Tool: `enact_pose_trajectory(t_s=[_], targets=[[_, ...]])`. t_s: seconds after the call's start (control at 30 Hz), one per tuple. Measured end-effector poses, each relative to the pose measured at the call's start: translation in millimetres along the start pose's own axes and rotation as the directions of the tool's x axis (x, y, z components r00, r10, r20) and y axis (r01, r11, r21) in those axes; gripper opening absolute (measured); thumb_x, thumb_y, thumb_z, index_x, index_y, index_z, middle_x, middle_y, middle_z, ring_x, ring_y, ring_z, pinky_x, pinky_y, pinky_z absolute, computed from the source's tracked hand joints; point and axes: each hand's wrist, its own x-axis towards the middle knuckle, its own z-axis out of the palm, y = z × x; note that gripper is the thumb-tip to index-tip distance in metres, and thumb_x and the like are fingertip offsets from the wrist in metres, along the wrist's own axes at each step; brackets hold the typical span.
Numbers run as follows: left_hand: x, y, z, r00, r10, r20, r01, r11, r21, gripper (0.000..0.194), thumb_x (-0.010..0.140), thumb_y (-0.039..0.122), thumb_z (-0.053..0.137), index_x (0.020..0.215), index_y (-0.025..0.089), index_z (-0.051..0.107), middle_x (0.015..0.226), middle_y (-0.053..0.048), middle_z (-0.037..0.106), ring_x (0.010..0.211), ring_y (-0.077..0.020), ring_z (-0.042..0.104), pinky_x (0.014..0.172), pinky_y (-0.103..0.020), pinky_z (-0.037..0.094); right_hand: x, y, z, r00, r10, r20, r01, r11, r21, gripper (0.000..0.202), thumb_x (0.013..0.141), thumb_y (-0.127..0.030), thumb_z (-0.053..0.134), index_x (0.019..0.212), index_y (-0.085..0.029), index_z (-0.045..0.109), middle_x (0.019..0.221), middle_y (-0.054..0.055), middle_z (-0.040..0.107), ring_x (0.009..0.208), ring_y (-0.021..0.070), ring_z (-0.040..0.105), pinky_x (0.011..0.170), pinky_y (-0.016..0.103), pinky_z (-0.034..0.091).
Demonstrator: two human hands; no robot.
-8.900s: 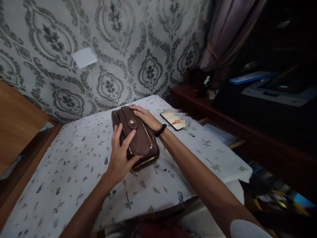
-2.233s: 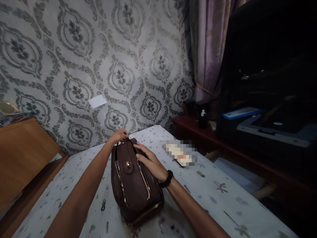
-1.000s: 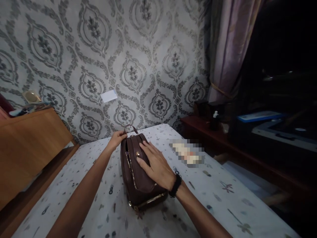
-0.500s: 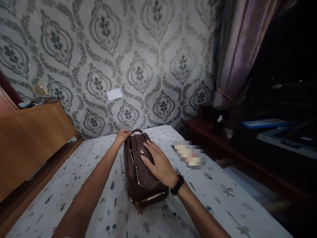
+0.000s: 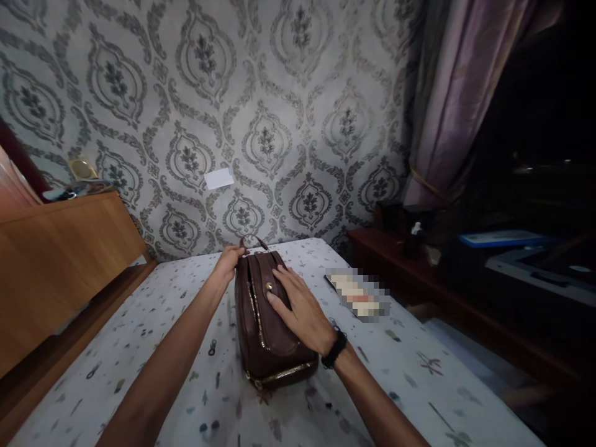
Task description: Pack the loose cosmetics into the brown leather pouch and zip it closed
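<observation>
A brown leather bag (image 5: 261,323) with gold zippers and a round gold stud lies on the printed sheet, its top end pointing away from me. Its side zipper is partly undone, leaving a dark gap along the left. My left hand (image 5: 229,259) is closed at the bag's far left corner, beside the strap handle (image 5: 261,243); the fingertips are partly hidden, so the exact part pinched is unclear. Spread flat over the bag's upper face, my right hand (image 5: 302,310) rests with its thumb just below the stud. A black band circles the right wrist.
A flat, pixelated item (image 5: 356,295) lies on the sheet right of the bag. Along the left runs a wooden headboard-like panel (image 5: 69,248). On the right stands a dark red table (image 5: 372,239) with a dropper bottle (image 5: 413,239). Patterned wallpaper (image 5: 265,93) rises behind.
My left hand has shifted slightly left and down. The strap handle's loop now looks taller and wider. My right hand stays on the bag, and the view has tilted a little.
</observation>
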Motion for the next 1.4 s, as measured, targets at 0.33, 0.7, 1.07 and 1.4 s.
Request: enact_pose_trajectory(t_s=[0.33,0.7,1.07,1.4], targets=[[-28,5,-2.4,0.985,0.171,0.019,-0.171,0.985,-0.036,0.026,0.073,0.041,0.070,0.074,0.016,0.068,0.089,-0.005,0.075,0.094,-0.0227,0.067,0.083,-0.033,0.050,-1,3,0,1.000,0.000,-0.006,0.001,0.999,0.042,0.059,0.100,-0.052,0.046,0.145,-0.014,0.053,0.155,0.017,0.048,0.149,0.0333,0.038,0.122,0.059,0.034],[-1,23,4.3,0.925,0.360,0.126,-0.376,0.807,0.456,0.047,0.076,0.033,0.065,0.122,0.021,0.062,0.113,-0.008,0.069,0.100,-0.0245,0.063,0.093,-0.040,0.047,-10,-13,-11,1.000,0.013,0.006,-0.013,1.000,0.003,0.059,0.099,-0.047,0.049,0.145,-0.011,0.054,0.153,0.018,0.050,0.148,0.0349,0.038,0.121,0.060,0.035],[20,69,41.2,0.742,0.041,0.669,-0.650,0.291,0.702,0.035,0.097,0.039,0.062,0.123,0.016,0.062,0.124,-0.009,0.064,0.106,-0.0226,0.066,0.091,-0.044,0.057,-16,-15,-13,0.999,0.033,0.005,-0.033,0.999,0.029,0.059,0.098,-0.045,0.051,0.147,-0.012,0.051,0.158,0.019,0.043,0.151,0.0325,0.035,0.122,0.056,0.034],[-18,89,40.6,0.699,0.149,0.700,-0.714,0.093,0.693,0.010,0.090,0.017,0.057,0.084,0.021,0.065,0.093,-0.008,0.071,0.104,-0.0288,0.063,0.101,-0.046,0.042,-12,-18,-14,0.998,0.049,0.039,-0.050,0.999,0.016,0.055,0.098,-0.041,0.052,0.144,-0.012,0.051,0.155,0.019,0.047,0.150,0.0320,0.036,0.123,0.055,0.033]])
